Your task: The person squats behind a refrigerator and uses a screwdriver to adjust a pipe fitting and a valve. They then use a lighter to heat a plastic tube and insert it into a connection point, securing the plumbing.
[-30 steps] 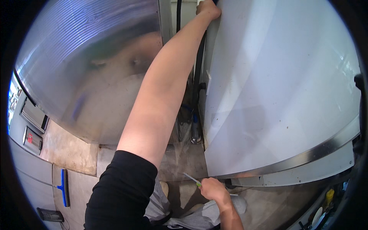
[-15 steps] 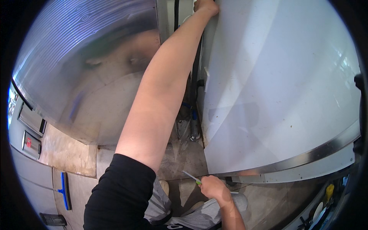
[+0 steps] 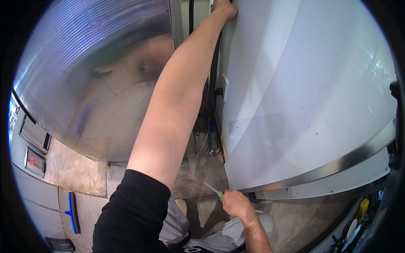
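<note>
Stretched far forward, my left arm runs between a metal cabinet and a white panel. At the top edge of the picture, my left hand [image 3: 225, 8] is beside the panel's far edge; its fingers are mostly out of sight, so its grip cannot be made out. Low in the middle, my right hand [image 3: 237, 204] is closed round a small knife [image 3: 213, 189]. The knife's slim pale blade points up and to the left, and a green part of its handle shows at my fingers.
The brushed metal cabinet [image 3: 105, 122] stands left, the large white panel [image 3: 303, 97] right. Between them run a black hose [image 3: 214, 80] and a pipe [image 3: 214, 145]. A blue squeegee [image 3: 72, 213] is at lower left. Utensils, one yellow [image 3: 363, 208], stand at lower right.
My right hand and the knife have shifted slightly up and to the right. My left hand appears slightly further left. Its reach is otherwise much the same.
</note>
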`<action>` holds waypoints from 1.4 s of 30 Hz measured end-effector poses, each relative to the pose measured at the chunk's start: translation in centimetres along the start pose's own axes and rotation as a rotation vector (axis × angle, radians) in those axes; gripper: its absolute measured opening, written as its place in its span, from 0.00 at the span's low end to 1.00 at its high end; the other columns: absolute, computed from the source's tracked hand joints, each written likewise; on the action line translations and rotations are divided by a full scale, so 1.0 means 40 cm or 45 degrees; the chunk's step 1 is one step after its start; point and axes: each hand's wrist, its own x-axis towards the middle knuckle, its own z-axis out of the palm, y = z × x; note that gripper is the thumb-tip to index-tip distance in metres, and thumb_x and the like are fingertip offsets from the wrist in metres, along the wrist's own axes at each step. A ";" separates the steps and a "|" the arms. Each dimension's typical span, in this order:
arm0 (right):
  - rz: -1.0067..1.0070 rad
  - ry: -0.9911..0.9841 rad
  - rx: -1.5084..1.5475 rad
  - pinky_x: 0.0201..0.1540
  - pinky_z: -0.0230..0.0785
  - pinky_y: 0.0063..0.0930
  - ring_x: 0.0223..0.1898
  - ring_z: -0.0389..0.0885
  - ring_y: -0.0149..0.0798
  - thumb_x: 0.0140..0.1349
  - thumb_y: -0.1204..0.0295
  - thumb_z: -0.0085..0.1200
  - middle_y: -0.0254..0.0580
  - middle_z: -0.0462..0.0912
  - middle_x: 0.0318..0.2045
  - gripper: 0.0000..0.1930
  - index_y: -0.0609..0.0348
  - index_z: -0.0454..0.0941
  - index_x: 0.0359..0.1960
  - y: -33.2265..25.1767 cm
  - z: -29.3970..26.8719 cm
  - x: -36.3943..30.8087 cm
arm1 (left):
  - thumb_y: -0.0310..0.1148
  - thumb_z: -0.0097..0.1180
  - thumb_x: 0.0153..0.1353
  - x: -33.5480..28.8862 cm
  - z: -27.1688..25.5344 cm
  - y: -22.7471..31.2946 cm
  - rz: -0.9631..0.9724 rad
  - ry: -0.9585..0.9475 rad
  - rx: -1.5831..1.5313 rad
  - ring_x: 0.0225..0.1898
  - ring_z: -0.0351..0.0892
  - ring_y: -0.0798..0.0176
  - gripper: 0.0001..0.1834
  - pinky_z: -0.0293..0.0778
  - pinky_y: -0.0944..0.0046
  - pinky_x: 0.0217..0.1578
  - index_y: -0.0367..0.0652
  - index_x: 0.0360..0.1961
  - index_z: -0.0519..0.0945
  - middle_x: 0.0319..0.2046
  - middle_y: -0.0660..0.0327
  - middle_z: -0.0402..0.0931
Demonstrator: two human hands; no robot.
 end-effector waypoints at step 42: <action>0.005 0.414 0.268 0.43 0.75 0.63 0.36 0.84 0.72 0.69 0.69 0.53 0.70 0.83 0.27 0.15 0.75 0.71 0.43 -0.021 -0.030 0.011 | 0.24 0.57 0.59 -0.055 -0.071 -0.013 -0.295 0.180 -0.585 0.53 0.87 0.50 0.19 0.79 0.57 0.59 0.53 0.47 0.92 0.49 0.52 0.88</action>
